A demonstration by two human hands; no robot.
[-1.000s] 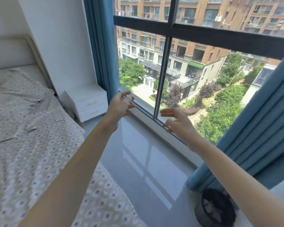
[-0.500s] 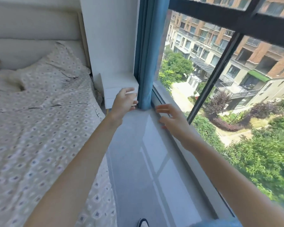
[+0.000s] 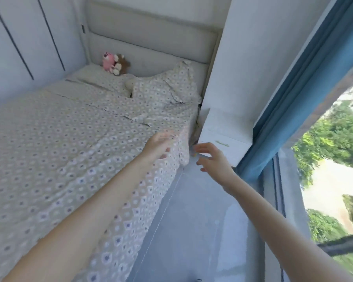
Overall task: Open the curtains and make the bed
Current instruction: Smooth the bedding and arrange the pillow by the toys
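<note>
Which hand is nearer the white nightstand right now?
Right. The right hand reaches in just in front of the nightstand; the left hand is over the bed edge, further off.

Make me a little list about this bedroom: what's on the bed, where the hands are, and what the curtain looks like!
bed cover: patterned blanket, rumpled near the pillows
pillows: two, patterned pillow propped against the headboard
toys: pink plush toy and a brown one by the headboard
left hand: open, over the blanket's edge
right hand: open, empty, near the white nightstand
curtain: blue, pulled aside
window: uncovered, trees outside
</note>
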